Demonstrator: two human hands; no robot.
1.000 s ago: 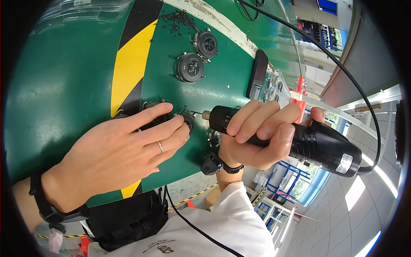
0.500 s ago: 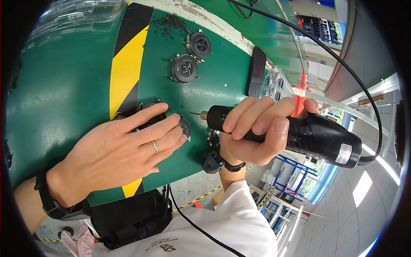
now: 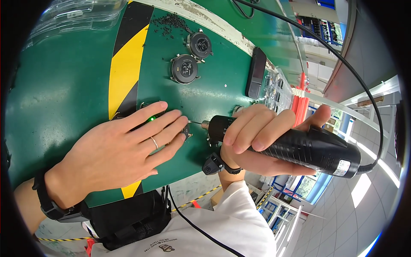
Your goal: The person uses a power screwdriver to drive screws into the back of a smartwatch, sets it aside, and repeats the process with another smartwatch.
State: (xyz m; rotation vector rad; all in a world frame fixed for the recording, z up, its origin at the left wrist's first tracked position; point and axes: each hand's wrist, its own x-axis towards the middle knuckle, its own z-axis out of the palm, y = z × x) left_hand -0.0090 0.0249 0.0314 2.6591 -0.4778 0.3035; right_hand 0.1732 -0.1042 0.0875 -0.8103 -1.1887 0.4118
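My left hand lies palm down, fingers stretched over several round watch bodies on the green bench. Green light glows from a watch body between its fingers. Another watch body shows only its edge by the fingertips; the rest is hidden. My right hand is closed around a black corded electric screwdriver, held nearly level. Its thin bit points left, ending close to my left fingertips; I cannot tell whether it touches a watch. Farther off lie two dark watch bodies, one touching the other.
Tiny black screws are heaped near the bench's far edge. A black phone-like slab and clear plastic trays stand at the right. More clear trays sit far left. The screwdriver's cable arcs overhead. Yellow-black tape crosses the bench.
The screwdriver's bit has come slightly nearer to me, beside the left fingertips. My right hand's grip has shifted on the handle. A green glow now shows under my left fingers.
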